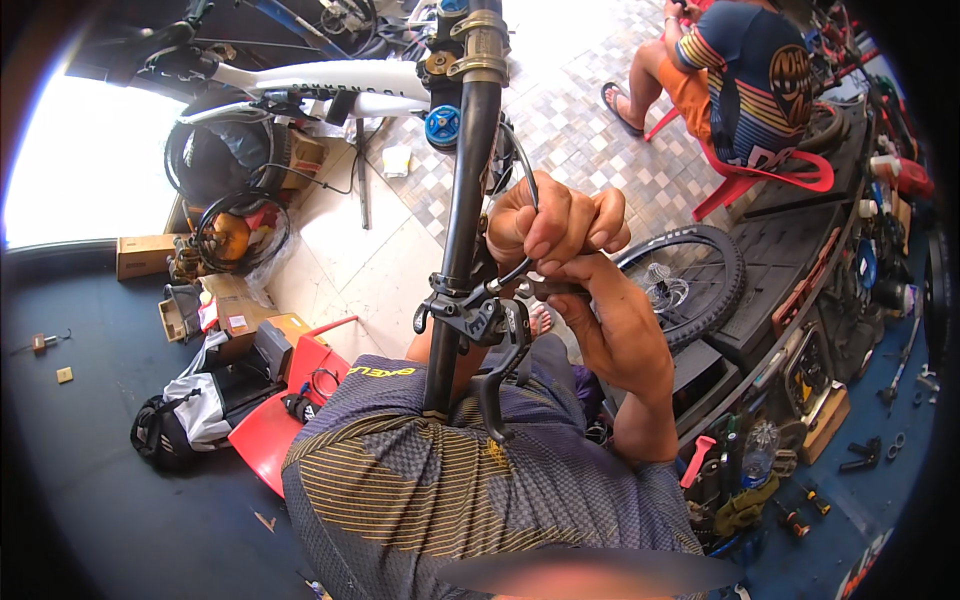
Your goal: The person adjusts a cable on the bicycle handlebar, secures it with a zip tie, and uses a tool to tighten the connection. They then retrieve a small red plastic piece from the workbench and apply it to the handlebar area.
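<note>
A black handlebar (472, 190) runs upright through the middle, with a black brake lever (505, 375) and its clamp body (465, 318) fixed on it. From the lever body a thin dark brake hose (537, 190) curves up. My left hand (555, 222), reaching from behind the bar, is closed with its curled fingers around the hose. Just below it, my right hand (620, 325) pinches a small metal wrench (548, 288), its end against the hose fitting on the lever body. The wrench's other end is hidden by my fingers.
A white bike frame (330, 82) extends left from the bar's clamp (482, 45). At the right are a wheel (735, 280), a black workbench (780, 255) and scattered tools (795, 522). Another person (745, 80) sits on a red chair (780, 180). A second red chair (285, 420) and cardboard boxes (235, 305) stand left.
</note>
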### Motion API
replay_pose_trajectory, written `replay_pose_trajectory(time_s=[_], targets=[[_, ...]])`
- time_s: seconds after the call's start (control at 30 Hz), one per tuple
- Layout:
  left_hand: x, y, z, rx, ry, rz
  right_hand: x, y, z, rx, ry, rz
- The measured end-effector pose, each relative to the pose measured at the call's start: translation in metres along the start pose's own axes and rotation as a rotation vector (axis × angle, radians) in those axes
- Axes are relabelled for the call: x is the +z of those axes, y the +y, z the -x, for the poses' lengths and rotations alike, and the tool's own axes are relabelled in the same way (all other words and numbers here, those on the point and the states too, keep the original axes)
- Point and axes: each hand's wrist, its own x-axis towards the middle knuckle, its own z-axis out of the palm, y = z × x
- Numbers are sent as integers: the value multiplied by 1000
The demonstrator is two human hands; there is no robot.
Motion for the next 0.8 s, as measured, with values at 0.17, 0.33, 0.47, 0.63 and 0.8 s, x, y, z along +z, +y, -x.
replay_pose_trajectory(time_s=[0.17, 0.33, 0.47, 0.63, 0.8], targets=[[-7, -3, 3, 43, 29, 1, 0, 11, -11, -115, -9, 48], [-25, -5, 3, 53, -85, -49, 11, 21, -9, -162, 97, 98], [-34, 1, 1, -19, -174, -71, 14, 31, 9, 85, 118, -165], [-21, -1, 2, 25, -22, -20, 8, 16, 4, 42, 40, -26], [-16, -4, 2, 47, 11, 10, 8, 8, -9, -111, 26, 15]])
